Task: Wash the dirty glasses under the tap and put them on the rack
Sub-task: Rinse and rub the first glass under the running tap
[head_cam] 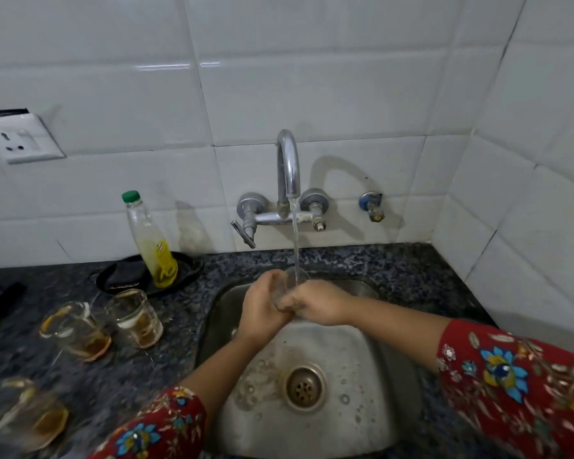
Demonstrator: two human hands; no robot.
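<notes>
Now in hand: one clear glass (287, 289), rim up toward the stream, held over the sink (371, 352) directly below the tap (288, 160).
Left hand (262, 309): its fingers (272, 280) curl round the left side of the glass and grip it.
Right hand (317, 304): its fingers wrap the other side. The two hands meet at the base, so the glass is clasped from both flanks, likely so that it cannot slip while wet.
Water (295, 240): a thin stream drops from the spout onto the rim, which seems to be why the glass is held high and central.
Dirty glasses (135, 318): three with brown dregs stand on the desk (166, 366) left of the sink, apart from the basin but probably within the left hand's reach.
Soap bottle (151, 240): leans in a black dish (186, 268) behind them, close to the basin.
Rack: not in view.
Progress: early, by my reading, with one glass under the tap and three unwashed.
</notes>
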